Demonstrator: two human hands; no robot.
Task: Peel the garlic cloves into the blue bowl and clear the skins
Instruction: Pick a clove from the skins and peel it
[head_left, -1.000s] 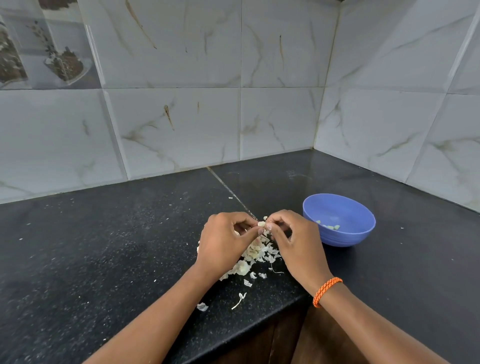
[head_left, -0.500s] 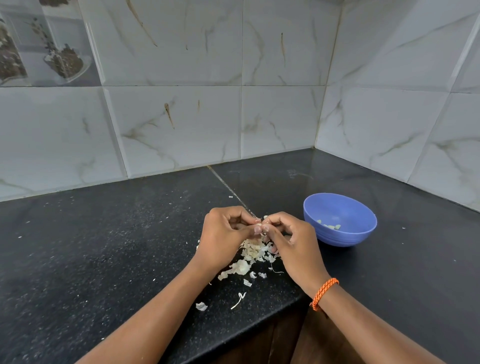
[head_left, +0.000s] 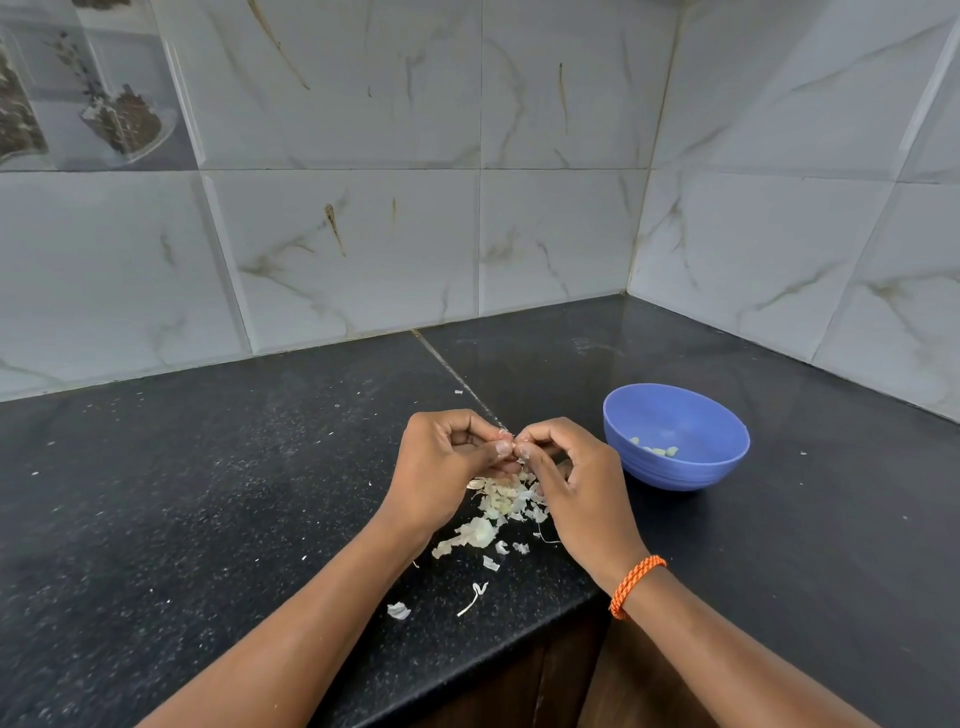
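In the head view, a small pale garlic clove (head_left: 511, 451) is between the fingertips of both hands, held just above the black speckled stone counter (head_left: 208, 493). Only a little of it is visible, whitish, with a thin bit of skin standing up from it; the fingers cover the rest.

The left hand (head_left: 447, 467) has its fingers curled, and the thumb and the first fingers pinch the clove from the 9 o'clock side. The right hand (head_left: 576, 483) is curled in the same way and pinches the clove from the 3 o'clock side, so the tips of the two hands touch each other. A braided orange cord bracelet (head_left: 635, 584) is on the right wrist.

Under the hands, toward 6 o'clock, lies a loose heap of dry cream-white garlic skins (head_left: 498, 512) on the counter. A few single pieces lie apart from it, nearer to the counter edge.

The round blue plastic bowl (head_left: 675, 467) stands on the counter at 3 o'clock from the hands, near the right hand but not touching it. Inside it, on the bottom, are a few peeled pale cloves (head_left: 657, 450).

Behind the counter are glossy white marble-pattern wall tiles (head_left: 363, 234), which meet in a corner.
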